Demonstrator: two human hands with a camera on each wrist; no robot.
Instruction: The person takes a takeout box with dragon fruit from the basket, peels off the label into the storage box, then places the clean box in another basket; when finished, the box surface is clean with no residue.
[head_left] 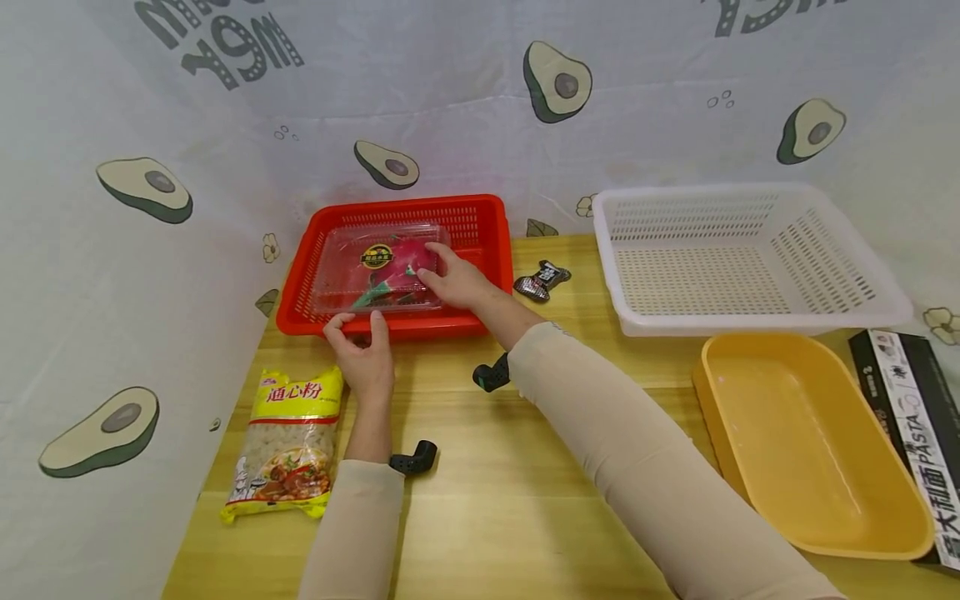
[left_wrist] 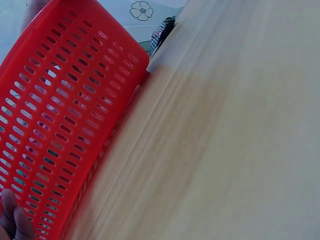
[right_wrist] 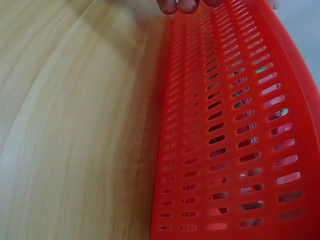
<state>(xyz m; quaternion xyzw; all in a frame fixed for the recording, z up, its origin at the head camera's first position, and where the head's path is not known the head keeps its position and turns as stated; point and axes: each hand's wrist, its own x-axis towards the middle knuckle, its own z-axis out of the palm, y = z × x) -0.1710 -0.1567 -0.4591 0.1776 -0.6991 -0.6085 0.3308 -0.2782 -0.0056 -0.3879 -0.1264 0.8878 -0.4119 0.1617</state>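
Note:
A clear plastic box (head_left: pixel 341 283) with a pink dragon fruit (head_left: pixel 401 258) inside lies within the red basket (head_left: pixel 491 225). On the box's right part, my right hand (head_left: pixel 461 279) rests with thumb and index finger spread over the lid. My left hand (head_left: pixel 363 362) is at the basket's near rim, its thumb and index finger pointing up, apart, close to the box's front edge. The left wrist view catches fingertips (left_wrist: pixel 22 222) beside the basket's slotted wall (left_wrist: pixel 65 105). The right wrist view shows that wall (right_wrist: pixel 225 145) too, with fingertips at the top.
A yellow macaroni bag (head_left: pixel 288 442) lies left of my left arm. A small dark packet (head_left: pixel 542 281) sits between the red basket and a white basket (head_left: pixel 750 321). At the right are a yellow tub (head_left: pixel 802 433) and a black-and-white pasta box (head_left: pixel 911 425). Printed cloth (head_left: pixel 465 108) stands behind.

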